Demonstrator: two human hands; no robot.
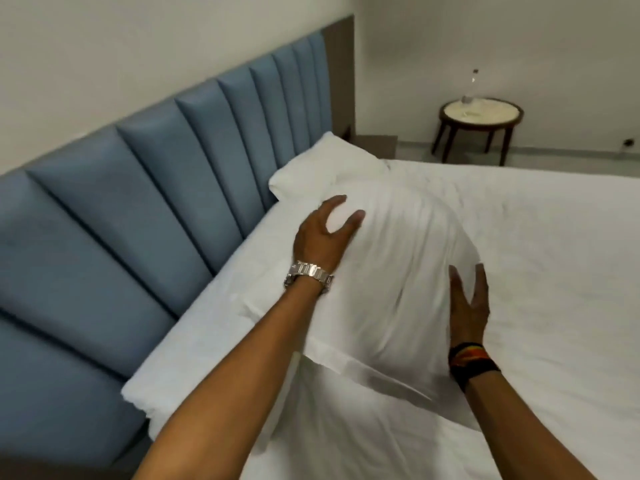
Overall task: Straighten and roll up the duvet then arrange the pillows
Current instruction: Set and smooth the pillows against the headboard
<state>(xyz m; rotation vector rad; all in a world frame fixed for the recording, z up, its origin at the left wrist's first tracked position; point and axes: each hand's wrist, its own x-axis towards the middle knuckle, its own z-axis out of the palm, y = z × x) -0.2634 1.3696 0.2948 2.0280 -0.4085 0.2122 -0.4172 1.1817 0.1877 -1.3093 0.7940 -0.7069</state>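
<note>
A plump white pillow (398,265) lies on the white bed in the middle of the head view. My left hand (323,237), with a metal watch on the wrist, rests flat on its left side, fingers spread. On the pillow's right side lies my right hand (469,306), wearing dark wristbands, fingers apart. A second white pillow (318,164) lies beyond, against the headboard. Another pillow (194,341) lies flat under my left forearm along the headboard. No rolled duvet is in view.
A blue padded headboard (138,202) runs along the left. The white sheet (554,254) covers the bed to the right. A small round side table (481,114) with a bottle (471,86) stands on the floor at the far corner.
</note>
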